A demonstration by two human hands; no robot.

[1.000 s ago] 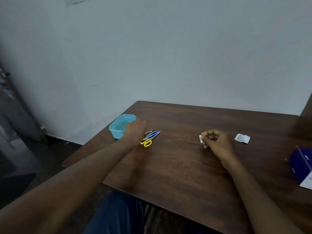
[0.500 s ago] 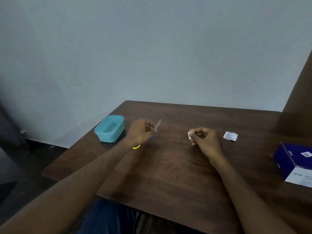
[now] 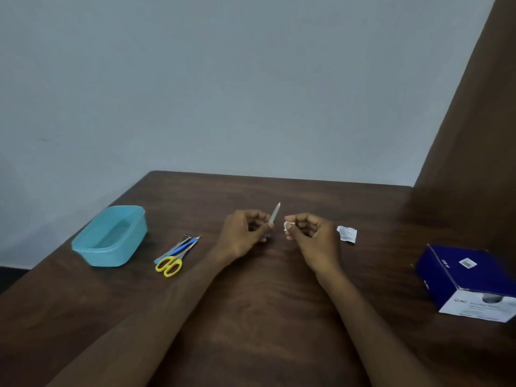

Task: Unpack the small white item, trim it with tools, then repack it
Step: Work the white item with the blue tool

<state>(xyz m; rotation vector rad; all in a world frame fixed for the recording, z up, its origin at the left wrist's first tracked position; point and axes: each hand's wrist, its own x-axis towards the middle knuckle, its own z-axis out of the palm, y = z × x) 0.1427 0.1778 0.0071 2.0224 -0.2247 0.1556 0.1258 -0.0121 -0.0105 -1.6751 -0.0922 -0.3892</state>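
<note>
- A small white item (image 3: 287, 226) sits pinched at the fingertips of a person's right hand (image 3: 312, 237), held just above the middle of a dark wooden table (image 3: 265, 317)
- The left hand (image 3: 243, 234) grips a slim grey pointed tool (image 3: 275, 215), its tip angled up and away, close beside the white item but not touching it
- Both hands are curled around what they hold and hover near each other, a narrow gap between them
- A torn white wrapper (image 3: 347, 234) lies on the table just right of the right hand
- Yellow-handled scissors (image 3: 171, 264) lie left of the left hand with a blue-handled tool (image 3: 181, 248) and a metal one bunched beside them
- A turquoise plastic tub (image 3: 110, 236) stands further left; a blue and white box (image 3: 469, 283) stands at the far right
</note>
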